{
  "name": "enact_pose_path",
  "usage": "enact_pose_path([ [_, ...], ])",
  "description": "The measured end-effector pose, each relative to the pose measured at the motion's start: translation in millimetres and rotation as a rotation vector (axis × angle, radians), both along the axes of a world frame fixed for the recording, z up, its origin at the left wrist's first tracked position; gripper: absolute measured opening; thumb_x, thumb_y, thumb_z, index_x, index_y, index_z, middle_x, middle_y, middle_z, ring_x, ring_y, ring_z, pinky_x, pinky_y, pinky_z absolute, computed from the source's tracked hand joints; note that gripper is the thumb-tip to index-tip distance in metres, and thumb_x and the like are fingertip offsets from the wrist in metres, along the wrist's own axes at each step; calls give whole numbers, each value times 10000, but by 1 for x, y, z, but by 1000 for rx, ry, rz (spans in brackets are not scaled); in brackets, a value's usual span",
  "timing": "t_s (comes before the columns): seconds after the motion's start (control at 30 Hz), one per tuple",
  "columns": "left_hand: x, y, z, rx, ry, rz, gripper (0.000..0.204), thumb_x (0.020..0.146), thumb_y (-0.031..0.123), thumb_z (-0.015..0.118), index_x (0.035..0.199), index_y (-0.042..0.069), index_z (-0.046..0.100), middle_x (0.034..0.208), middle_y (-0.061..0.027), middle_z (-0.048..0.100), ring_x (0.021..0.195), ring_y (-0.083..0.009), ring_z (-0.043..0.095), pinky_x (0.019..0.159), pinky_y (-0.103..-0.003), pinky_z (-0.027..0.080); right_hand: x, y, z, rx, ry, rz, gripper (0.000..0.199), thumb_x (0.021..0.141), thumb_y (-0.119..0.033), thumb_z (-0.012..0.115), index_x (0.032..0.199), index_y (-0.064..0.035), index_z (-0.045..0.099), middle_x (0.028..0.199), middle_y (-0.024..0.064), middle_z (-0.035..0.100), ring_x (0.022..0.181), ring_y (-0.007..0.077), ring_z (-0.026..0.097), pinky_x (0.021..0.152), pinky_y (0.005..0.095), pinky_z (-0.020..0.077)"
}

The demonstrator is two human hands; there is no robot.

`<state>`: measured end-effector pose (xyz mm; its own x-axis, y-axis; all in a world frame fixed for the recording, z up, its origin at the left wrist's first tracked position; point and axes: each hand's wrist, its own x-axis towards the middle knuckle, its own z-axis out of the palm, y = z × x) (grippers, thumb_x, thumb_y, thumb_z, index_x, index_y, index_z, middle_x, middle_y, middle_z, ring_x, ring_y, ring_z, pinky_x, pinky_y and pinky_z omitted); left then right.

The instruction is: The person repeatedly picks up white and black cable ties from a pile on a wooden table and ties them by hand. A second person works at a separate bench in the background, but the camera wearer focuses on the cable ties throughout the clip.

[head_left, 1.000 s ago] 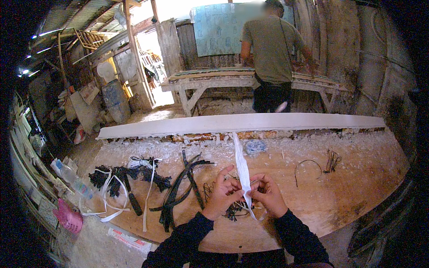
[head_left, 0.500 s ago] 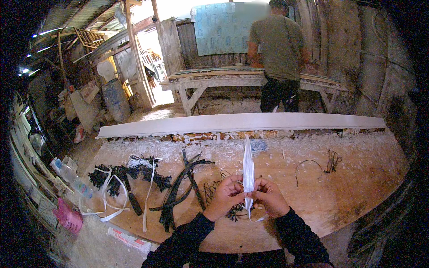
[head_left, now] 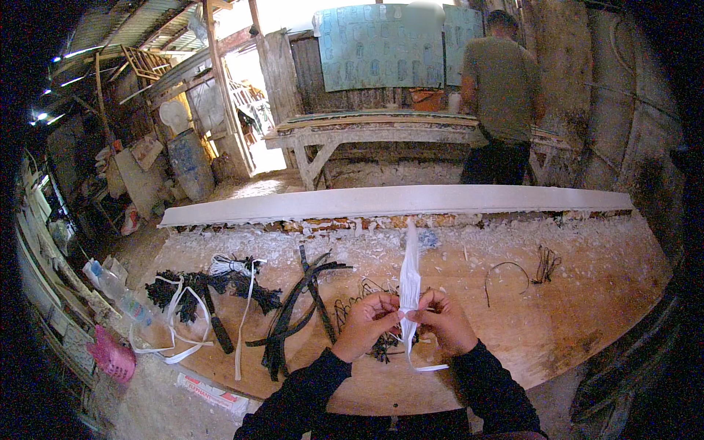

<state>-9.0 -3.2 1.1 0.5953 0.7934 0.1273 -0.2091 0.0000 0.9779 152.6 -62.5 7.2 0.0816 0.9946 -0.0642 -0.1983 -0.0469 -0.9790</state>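
Observation:
A bundle of white strips (head_left: 410,268) stands upright between my two hands, its pointed top reaching toward the far side of the wooden table (head_left: 469,345). My left hand (head_left: 370,321) pinches it from the left. From the right, my right hand (head_left: 444,320) grips it with thumb and fingers at the same height. One loose white strip (head_left: 425,368) trails out below and curls to the right. Behind and under my left hand lie thin black wire ties (head_left: 350,312), partly hidden. Thick black rubber strips (head_left: 282,323) lie just to the left.
A long white plaster bar (head_left: 396,199) runs along the table's far edge. Farther left are a black-handled tool (head_left: 220,331), white strips (head_left: 176,315) and a water bottle (head_left: 130,304). Thin wire (head_left: 506,265) lies at right. A person (head_left: 502,95) stands at a back bench (head_left: 367,130).
The bundle's top has tilted slightly right, and the loose strip below now extends farther right. Both hands keep their grip. The person at the back has moved to the right.

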Motion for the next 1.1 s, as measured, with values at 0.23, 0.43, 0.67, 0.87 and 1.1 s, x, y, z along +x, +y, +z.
enact_pose_path([
  [0.23,2,2,-5,140,2,50,133,801,40,575,923,11,529,792,-27,569,669,-87,558,547,-204,487,-2,-1,4,-1,104,-42,129,730,-24,622,729,-76,503,678,16,545,574,92,532,400,204,406],
  [0.43,0,8,-13,154,17,177,97,793,17,567,883,-5,536,767,-31,561,671,-85,550,539,-206,481,-2,-1,6,16,111,-96,141,761,-77,606,839,-83,489,688,16,539,620,105,549,418,213,438],
  [0.67,3,11,-20,360,38,235,106,770,-20,574,871,-7,542,766,-32,559,689,-92,547,541,-206,478,-14,4,-8,58,-229,53,268,781,-108,610,981,-92,433,748,11,539,645,113,557,439,212,461],
  [0.87,4,4,-16,274,39,202,129,777,-26,567,901,-12,534,772,-41,550,700,-96,550,546,-208,488,-10,4,-18,45,15,107,161,758,-64,626,852,-60,496,685,18,546,574,98,537,472,228,459],
  [1.1,5,5,-10,231,-54,128,316,784,-8,573,1071,5,442,772,-45,542,703,-105,558,543,-205,489,-8,4,-16,66,-29,21,101,776,-123,626,768,-56,551,648,11,569,506,84,515,454,202,406],
])
